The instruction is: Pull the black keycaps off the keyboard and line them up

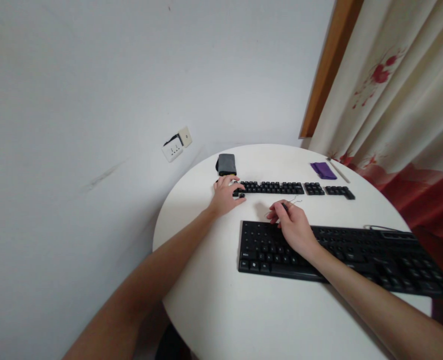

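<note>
My left hand [225, 196] rests at the left end of a row of loose black keycaps [272, 188], thumb and fingers apart. One keycap [242, 196] lies between its thumb and forefinger; I cannot tell if they touch it. Over the top left part of a black keyboard [266, 250], my right hand [291, 222] is closed on a wire keycap puller [295, 200] with a dark handle, its thin wires sticking out beyond the fingers. The keyboard's upper left rows look bare of caps, while lettered keys remain along its near edge.
Behind my left hand stands a small grey pouch or box [227, 164]. Towards the right back lie a folded purple cloth [323, 170] and a thin stick-like brush [338, 170]. The round white table [206, 280] meets the wall, and a patterned curtain [394, 100] hangs at right.
</note>
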A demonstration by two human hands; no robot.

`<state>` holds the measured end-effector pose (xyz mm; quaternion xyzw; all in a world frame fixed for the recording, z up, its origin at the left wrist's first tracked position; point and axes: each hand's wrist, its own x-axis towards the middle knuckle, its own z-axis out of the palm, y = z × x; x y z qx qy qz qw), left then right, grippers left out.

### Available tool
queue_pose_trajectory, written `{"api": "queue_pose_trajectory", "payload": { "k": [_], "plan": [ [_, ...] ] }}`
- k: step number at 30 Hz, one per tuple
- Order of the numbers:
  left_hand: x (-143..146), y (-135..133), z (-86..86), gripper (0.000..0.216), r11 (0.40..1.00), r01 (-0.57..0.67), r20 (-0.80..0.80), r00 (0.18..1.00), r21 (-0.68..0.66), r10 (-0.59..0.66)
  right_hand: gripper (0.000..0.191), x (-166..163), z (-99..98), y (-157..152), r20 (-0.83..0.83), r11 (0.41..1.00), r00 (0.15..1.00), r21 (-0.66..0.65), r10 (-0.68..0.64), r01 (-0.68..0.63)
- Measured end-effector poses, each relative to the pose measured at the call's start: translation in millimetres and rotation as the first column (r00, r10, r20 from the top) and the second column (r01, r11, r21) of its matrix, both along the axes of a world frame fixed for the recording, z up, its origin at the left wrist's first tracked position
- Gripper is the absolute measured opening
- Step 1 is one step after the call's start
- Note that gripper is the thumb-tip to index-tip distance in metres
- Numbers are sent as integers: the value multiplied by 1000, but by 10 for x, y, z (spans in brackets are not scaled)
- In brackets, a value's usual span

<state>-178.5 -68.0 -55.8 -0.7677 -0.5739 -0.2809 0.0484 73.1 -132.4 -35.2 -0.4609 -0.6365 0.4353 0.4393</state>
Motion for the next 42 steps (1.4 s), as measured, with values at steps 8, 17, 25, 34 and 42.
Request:
{"api": "queue_pose_trajectory", "payload": {
  "k": [8, 17, 25, 34, 42],
  "plan": [
    [34, 4, 18, 41, 997, -54, 17, 998, -49, 55, 40, -3, -27, 8, 1, 1000, 1000, -11, 9, -9],
    [-1, 2, -17, 46, 999, -37, 32, 999, -22, 38, 40, -3, 10, -11, 5, 1000, 1000, -19, 17, -17],
    [32, 21, -26, 45, 996, -88, 37, 995, -33, 90, 41, -3, 4, -13, 4, 999, 1000, -22, 31, -30],
    [30, 18, -21, 45, 996, -82, 59, 995, -32, 84, 39, -8, -12, -10, 9, 999, 999, -23, 33, -33],
    [32, 18, -26, 46, 996, -80, 59, 995, -37, 82, 38, -16, -24, -9, 0, 999, 999, -17, 37, -37]
  ]
}}
